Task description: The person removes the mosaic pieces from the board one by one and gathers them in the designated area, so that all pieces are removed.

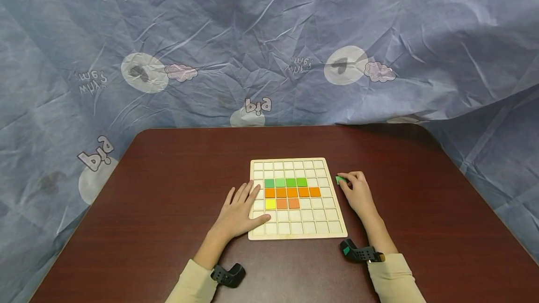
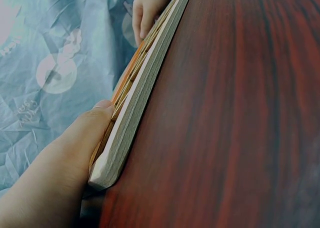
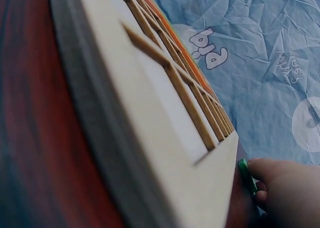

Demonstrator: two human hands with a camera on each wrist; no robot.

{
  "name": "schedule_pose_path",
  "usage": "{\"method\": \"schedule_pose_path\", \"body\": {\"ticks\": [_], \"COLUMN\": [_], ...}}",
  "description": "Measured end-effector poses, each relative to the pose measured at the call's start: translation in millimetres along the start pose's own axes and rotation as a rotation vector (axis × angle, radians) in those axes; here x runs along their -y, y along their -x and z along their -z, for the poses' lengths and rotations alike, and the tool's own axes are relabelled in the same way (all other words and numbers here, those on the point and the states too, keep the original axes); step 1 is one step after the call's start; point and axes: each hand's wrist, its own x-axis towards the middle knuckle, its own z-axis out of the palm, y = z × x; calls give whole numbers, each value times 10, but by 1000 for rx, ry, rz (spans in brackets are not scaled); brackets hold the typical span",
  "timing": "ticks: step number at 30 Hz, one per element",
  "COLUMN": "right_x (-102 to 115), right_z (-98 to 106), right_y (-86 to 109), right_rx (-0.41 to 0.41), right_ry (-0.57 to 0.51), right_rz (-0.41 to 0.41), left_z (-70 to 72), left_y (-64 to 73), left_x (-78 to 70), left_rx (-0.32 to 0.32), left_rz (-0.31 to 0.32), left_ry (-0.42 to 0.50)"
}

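Observation:
A pale wooden grid board (image 1: 294,236) lies on the table with colored square tiles in some of its cells. Four-sided green tiles (image 1: 291,183) form one row, orange tiles (image 1: 292,192) fill the row below, and under them sit a yellow tile (image 1: 270,204) and two salmon tiles (image 1: 288,204). My left hand (image 1: 240,214) rests with spread fingers on the board's left edge, thumb over the lower left cells. Just off the board's right edge, my right hand (image 1: 358,193) pinches a green tile (image 3: 247,176) between thumb and fingers.
The dark reddish-brown table (image 1: 189,167) extends around the board on all sides. A printed blue-grey cloth (image 1: 269,36) hangs behind the table. Black bands with small camera units (image 1: 229,276) sit on both wrists.

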Motion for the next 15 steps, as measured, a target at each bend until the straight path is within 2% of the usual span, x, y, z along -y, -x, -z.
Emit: {"method": "schedule_pose_path", "body": {"ticks": [15], "right_x": [39], "right_z": [11], "right_y": [-9], "right_rx": [-19], "right_ry": [-27], "right_rz": [7], "left_z": [13], "left_y": [4], "left_x": [-6], "left_rx": [-3], "left_rz": [-4], "left_ry": [9]}}
